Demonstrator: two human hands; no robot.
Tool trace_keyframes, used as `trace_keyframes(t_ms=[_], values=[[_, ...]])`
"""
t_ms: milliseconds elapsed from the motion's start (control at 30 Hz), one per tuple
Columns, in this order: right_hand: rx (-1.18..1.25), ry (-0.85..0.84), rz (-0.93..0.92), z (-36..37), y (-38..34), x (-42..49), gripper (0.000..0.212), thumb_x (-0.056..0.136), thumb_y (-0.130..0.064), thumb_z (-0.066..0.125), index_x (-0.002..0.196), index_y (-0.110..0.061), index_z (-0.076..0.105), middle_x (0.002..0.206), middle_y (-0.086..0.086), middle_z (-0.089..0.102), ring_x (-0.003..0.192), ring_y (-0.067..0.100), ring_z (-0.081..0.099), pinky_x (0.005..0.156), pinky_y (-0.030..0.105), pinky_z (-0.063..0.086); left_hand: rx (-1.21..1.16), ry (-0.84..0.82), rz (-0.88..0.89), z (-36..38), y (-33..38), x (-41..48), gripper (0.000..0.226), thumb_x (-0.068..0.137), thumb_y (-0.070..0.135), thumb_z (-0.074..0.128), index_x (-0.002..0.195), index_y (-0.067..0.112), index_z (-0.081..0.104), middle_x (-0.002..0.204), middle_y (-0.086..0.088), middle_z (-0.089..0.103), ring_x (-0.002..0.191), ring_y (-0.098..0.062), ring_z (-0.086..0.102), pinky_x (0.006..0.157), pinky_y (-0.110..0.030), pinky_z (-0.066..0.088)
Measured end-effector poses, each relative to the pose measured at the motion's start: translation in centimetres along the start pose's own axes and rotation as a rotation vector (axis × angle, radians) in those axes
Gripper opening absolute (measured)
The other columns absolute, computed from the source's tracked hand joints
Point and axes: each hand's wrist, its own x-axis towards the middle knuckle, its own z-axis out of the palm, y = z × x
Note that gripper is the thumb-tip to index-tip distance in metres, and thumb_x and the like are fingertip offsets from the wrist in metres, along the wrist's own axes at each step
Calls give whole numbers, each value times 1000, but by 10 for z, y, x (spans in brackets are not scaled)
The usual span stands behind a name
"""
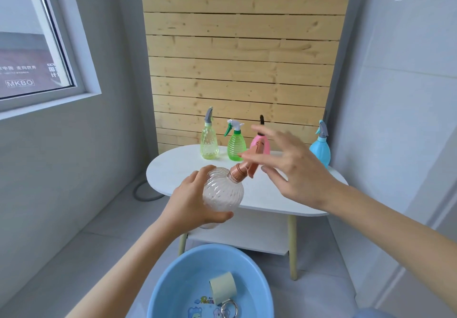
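Observation:
My left hand (195,201) grips a clear ribbed spray bottle (223,191) by its round body, tilted with the neck up and to the right. Its copper-coloured spray head (247,163) points toward the table. My right hand (294,167) hovers just right of the spray head with fingers spread and holds nothing. Whether its fingertips touch the head I cannot tell.
On the white oval table (173,169) stand a pale yellow-green bottle (209,142), a green bottle (236,144), a pink bottle (259,144) partly behind my right hand, and a blue bottle (320,149). Below me sits a blue basin (173,280) holding water, a cream cup (222,286) and a metal ring (230,309).

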Motion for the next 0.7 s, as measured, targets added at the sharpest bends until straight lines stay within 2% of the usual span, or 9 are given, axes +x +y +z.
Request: trace_keyframes(t_ms=[67,133,233,333,400,467,567,633,700], values=[[51,-70,289,-8,-4,4,47,93,-50,48,134,-29,54,120,3,56,109,23,54,96,41,46,20,46,-28,-1,-3,-1,107,47,61,78,139,32,30,127,9,48,114,-16,47,94,-34,42],[259,-274,690,-18,-13,13,79,80,-78,32,142,-30,39,95,0,64,91,19,62,85,40,52,66,80,-35,-1,-4,-2,106,53,55,83,141,30,30,130,7,47,117,-18,46,96,-36,41],[733,-402,1022,-17,-19,22,97,65,-80,42,137,-14,41,86,9,70,72,17,68,64,35,59,187,112,15,0,1,-3,107,55,58,81,143,30,27,134,7,44,121,-18,42,96,-36,36],[878,-281,979,-5,-25,21,53,84,-36,70,125,-10,50,94,5,71,71,15,67,66,35,60,251,121,68,4,5,-4,107,56,60,80,144,30,25,136,6,42,122,-17,39,96,-35,32],[790,-254,852,-2,-25,18,48,85,-15,71,127,-18,48,103,1,68,80,17,66,70,26,57,238,106,53,4,4,-3,106,56,60,79,143,32,25,135,7,43,120,-17,41,96,-36,34],[634,-241,681,-5,-24,16,41,84,-7,70,116,-27,55,102,-1,67,89,14,64,75,15,51,164,59,8,4,-1,-2,105,54,59,80,141,33,27,131,7,46,117,-17,44,94,-35,40],[547,-206,510,-7,-21,10,38,81,2,69,82,-33,56,86,-5,68,86,6,62,86,15,48,34,-29,-66,2,-10,-1,110,42,66,73,139,35,30,127,9,48,115,-15,46,92,-32,43],[530,-189,491,-8,-16,6,32,80,0,72,84,-30,61,82,-9,69,87,2,63,87,11,46,-15,-56,-86,3,-15,0,112,36,70,64,137,35,31,126,9,49,113,-13,46,92,-30,41],[524,-161,518,-10,-10,1,31,81,-3,73,88,-32,62,84,-10,70,88,3,65,88,10,46,-65,-93,-113,5,-20,0,112,38,68,69,137,33,32,125,8,49,111,-10,46,90,-27,40]])
